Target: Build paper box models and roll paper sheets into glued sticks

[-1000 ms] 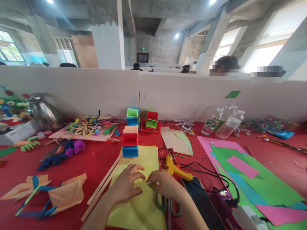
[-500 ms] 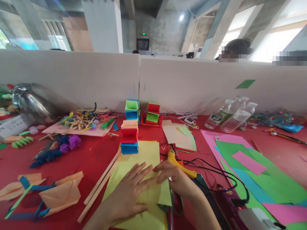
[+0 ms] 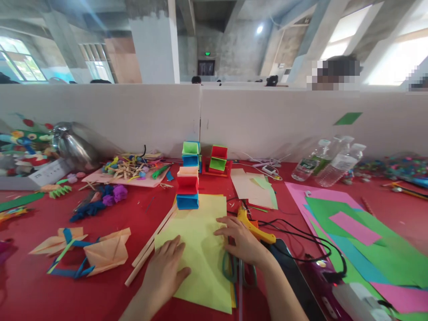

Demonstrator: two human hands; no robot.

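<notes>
A yellow-green paper sheet (image 3: 200, 236) lies on the red table (image 3: 117, 214) in front of me. My left hand (image 3: 165, 272) rests flat on its lower left part, fingers stretched out. My right hand (image 3: 239, 240) lies on the sheet's right edge with fingers loosely spread. Under that hand and wrist lie green-handled scissors (image 3: 230, 272). A yellow glue gun (image 3: 256, 227) sits just right of the right hand.
A stack of folded paper boxes (image 3: 187, 189) stands behind the sheet. Wooden sticks (image 3: 150, 249) lie to its left, folded orange and blue paper shapes (image 3: 96, 252) further left. Coloured sheets (image 3: 354, 240), black cables (image 3: 301, 238) and water bottles (image 3: 327, 167) are on the right, before a white partition (image 3: 234, 120).
The hands have moved apart: the left slid down and left and lies flat, the right moved to the sheet's right edge. The raised paper flap now lies flat. The camera shifted slightly.
</notes>
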